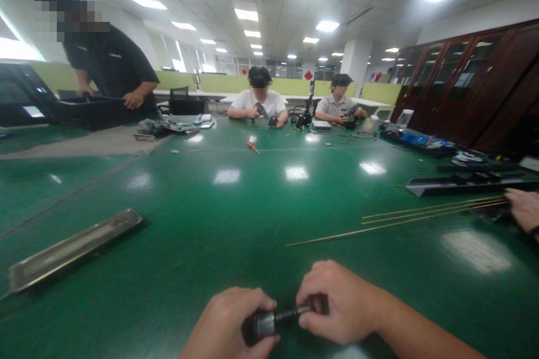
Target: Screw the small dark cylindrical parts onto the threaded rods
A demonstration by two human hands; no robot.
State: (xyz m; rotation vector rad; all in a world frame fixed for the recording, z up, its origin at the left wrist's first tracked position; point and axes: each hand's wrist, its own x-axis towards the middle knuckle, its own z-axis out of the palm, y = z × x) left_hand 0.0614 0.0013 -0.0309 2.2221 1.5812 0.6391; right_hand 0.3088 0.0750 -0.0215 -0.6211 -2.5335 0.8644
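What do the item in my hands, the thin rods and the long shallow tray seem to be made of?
Held item: probably metal at the bright band, which shines silver; the black parts could be plastic or coated metal.
Thin rods: perhaps brass or another smooth metal, judging by their yellow tint.
Long shallow tray: likely metal, semi-glossy, since its edges catch light.

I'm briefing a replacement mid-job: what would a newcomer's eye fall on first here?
Probably the glossy green tabletop across the view. Low in the centre, the left hand and right hand hold a black cylindrical piece with a silver band. Beyond them, thin golden rods stretch rightward and an orange screwdriver lies near the middle.
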